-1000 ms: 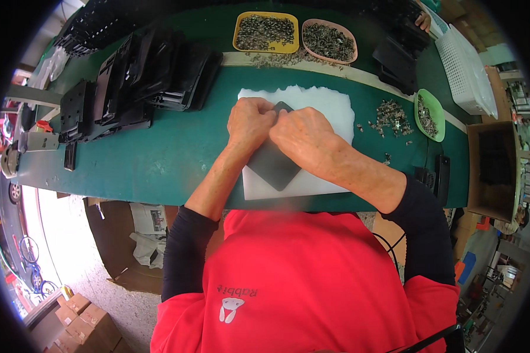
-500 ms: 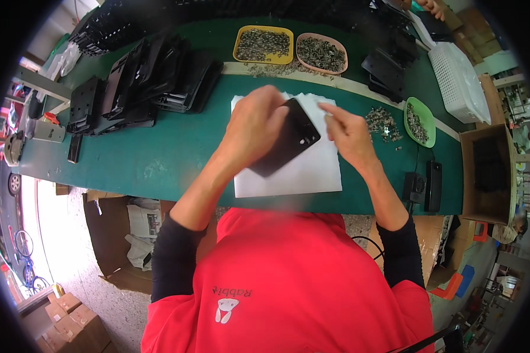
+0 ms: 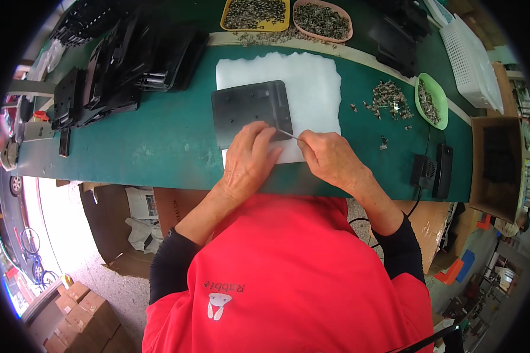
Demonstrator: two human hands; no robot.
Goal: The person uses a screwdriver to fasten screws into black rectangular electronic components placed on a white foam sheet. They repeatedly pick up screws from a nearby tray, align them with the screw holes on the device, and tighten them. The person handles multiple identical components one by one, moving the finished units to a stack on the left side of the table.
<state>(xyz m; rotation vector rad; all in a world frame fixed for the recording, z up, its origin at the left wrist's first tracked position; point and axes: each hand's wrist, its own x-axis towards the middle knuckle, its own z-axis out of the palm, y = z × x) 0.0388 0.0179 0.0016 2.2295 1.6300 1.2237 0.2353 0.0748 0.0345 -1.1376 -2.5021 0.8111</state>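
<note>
A black plastic panel [image 3: 244, 106] with small raised posts lies on a white foam sheet [image 3: 318, 88]. My left hand [image 3: 247, 162] is at the panel's near right corner, fingers bent over its edge, with the thumb lower. Between the fingertips of my right hand [image 3: 334, 157] is a thin metal rod-like tool [image 3: 287, 135]. Its tip reaches the panel's corner beside my left fingers. Whether a small part sits under that tip cannot be made out. To the right, small metal clips [image 3: 388, 97] lie loose on the green table.
A green bowl [image 3: 444, 109] of clips stands at the right, near a black charger-like device [image 3: 423, 170]. Yellow [image 3: 281, 22] and pink [image 3: 350, 25] trays of metal parts are at the back. Black panels [image 3: 118, 70] pile up at the left. A white basket [image 3: 468, 62] stands far right.
The panel, tilted up in my left hand before, now lies flat on the foam sheet. My right hand has come in toward the panel's near corner with the thin tool. The head view has shifted.
</note>
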